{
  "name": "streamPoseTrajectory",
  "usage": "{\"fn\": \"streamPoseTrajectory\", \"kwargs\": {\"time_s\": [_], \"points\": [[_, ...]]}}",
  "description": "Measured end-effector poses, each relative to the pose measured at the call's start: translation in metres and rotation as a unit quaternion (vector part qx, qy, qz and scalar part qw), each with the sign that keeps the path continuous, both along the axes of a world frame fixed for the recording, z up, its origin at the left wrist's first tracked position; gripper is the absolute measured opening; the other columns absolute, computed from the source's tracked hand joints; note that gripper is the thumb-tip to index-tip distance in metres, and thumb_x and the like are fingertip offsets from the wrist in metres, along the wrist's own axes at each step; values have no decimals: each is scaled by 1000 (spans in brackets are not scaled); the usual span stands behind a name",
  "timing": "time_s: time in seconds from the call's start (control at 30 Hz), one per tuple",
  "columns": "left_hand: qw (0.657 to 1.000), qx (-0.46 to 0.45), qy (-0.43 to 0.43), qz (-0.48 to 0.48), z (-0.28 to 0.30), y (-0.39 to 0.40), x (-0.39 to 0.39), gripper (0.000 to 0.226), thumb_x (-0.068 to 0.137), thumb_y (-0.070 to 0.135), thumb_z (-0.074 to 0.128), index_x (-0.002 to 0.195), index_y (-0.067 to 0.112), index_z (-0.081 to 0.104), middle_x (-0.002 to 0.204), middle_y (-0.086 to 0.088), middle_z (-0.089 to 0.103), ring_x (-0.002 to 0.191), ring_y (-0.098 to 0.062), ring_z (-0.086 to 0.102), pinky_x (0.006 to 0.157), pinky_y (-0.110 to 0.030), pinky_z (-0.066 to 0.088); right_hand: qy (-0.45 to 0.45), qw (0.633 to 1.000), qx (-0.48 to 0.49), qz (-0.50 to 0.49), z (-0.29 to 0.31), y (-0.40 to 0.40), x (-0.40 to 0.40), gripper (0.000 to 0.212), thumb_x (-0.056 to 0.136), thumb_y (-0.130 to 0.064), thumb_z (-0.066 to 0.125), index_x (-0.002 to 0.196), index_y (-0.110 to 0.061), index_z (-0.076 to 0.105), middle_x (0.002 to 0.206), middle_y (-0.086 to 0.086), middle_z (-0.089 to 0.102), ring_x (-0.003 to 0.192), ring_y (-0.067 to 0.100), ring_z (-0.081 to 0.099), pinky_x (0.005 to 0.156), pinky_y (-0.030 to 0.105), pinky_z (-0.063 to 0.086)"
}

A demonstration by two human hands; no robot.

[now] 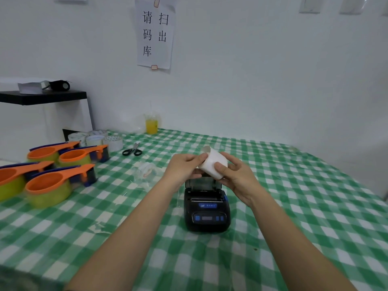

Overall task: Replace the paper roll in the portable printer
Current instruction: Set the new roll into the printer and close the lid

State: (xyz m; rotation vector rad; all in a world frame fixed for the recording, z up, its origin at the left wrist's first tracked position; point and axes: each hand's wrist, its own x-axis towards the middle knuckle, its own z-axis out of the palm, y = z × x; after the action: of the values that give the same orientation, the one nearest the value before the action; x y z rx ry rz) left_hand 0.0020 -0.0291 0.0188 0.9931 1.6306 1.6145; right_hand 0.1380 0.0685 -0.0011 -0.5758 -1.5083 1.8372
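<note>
Your left hand (184, 166) and right hand (237, 177) are both gripping the white paper roll (213, 164), holding it tilted in the air just above the open lid of the black portable printer (206, 208). Your left fingers are pinching the roll's near-left side while your right thumb is pressing across its front. The printer is sitting on the green checked tablecloth (294, 206), its paper bay facing up. Scissors (133, 150) are lying further back, well apart, near the orange tape dispensers (56, 175).
</note>
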Motion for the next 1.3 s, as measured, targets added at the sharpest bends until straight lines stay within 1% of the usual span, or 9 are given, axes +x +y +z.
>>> {"fn": "streamPoseTrajectory", "kwargs": {"time_s": [0.1, 0.2, 0.33, 0.5, 0.67, 0.97, 1.03, 1.13, 1.3], "points": [[990, -18, 138, 9, -9, -7, -4, 30, 88, 37, 58, 108, 17, 68, 101, -1, 69, 90, -14, 65, 82, -28, 55, -58, 994, 85, -39, -10, -2, -2, 69, 73, -11, 78, 134, -19, 48, 123, 5, 57, 101, 22, 64, 86, 42, 57], [981, -47, 184, -48, -22, -14, -10, 45, 85, 42, 61, 126, 26, 57, 109, 3, 65, 103, -15, 60, 94, -29, 45, -84, 986, 143, -36, -18, -4, -1, 69, 70, -12, 81, 130, -25, 49, 119, 3, 58, 103, 22, 64, 85, 38, 56], [975, -54, 206, -62, -39, -12, -17, 57, 67, 49, 75, 117, 27, 61, 100, 1, 69, 98, -15, 64, 89, -32, 51, -107, 980, 168, -24, -27, -6, 0, 75, 71, -15, 80, 134, -31, 43, 119, 3, 57, 104, 19, 64, 83, 33, 56], [968, -51, 239, -50, -44, -9, -16, 44, 72, 38, 76, 111, 23, 63, 91, 3, 69, 89, -14, 64, 84, -31, 50, -115, 976, 182, 9, -26, -3, 8, 70, 75, -7, 76, 134, -29, 46, 117, -2, 59, 101, 10, 65, 71, 19, 55], [957, -55, 286, -14, -53, -8, -12, 61, 56, 60, 69, 110, 33, 62, 99, 10, 72, 94, -9, 66, 88, -41, 52, -135, 969, 206, 28, -29, 3, 9, 61, 77, -2, 73, 130, -24, 52, 118, -2, 60, 106, 9, 63, 82, 26, 57], [950, -87, 299, 7, -66, -8, -10, 52, 70, 37, 77, 118, 26, 62, 110, 7, 71, 100, -10, 64, 89, -31, 50, -176, 952, 248, -21, -49, 8, 2, 61, 64, -10, 84, 118, -28, 62, 111, -4, 69, 110, 10, 62, 98, 34, 50], [947, -98, 305, 8, -69, -8, -11, 53, 69, 38, 77, 119, 27, 63, 112, 7, 70, 102, -11, 63, 87, -30, 49, -192, 949, 249, -25, -53, 8, 1, 66, 63, -14, 85, 121, -32, 60, 113, -4, 69, 112, 10, 61, 100, 37, 48], [945, -108, 308, 15, -72, -6, -13, 53, 68, 39, 77, 117, 24, 65, 116, 6, 68, 103, -14, 61, 90, -36, 49, -194, 953, 231, -27, -54, 5, 1, 74, 65, -13, 84, 128, -35, 52, 113, 0, 69, 108, 13, 63, 91, 40, 54], [945, -134, 299, 4, -74, -2, -17, 46, 67, 40, 77, 108, 19, 70, 107, 3, 71, 100, -15, 63, 90, -41, 50, -210, 956, 206, 5, -48, 4, 4, 88, 75, -6, 75, 144, -38, 30, 112, 1, 71, 100, 9, 65, 78, 26, 55]]}}
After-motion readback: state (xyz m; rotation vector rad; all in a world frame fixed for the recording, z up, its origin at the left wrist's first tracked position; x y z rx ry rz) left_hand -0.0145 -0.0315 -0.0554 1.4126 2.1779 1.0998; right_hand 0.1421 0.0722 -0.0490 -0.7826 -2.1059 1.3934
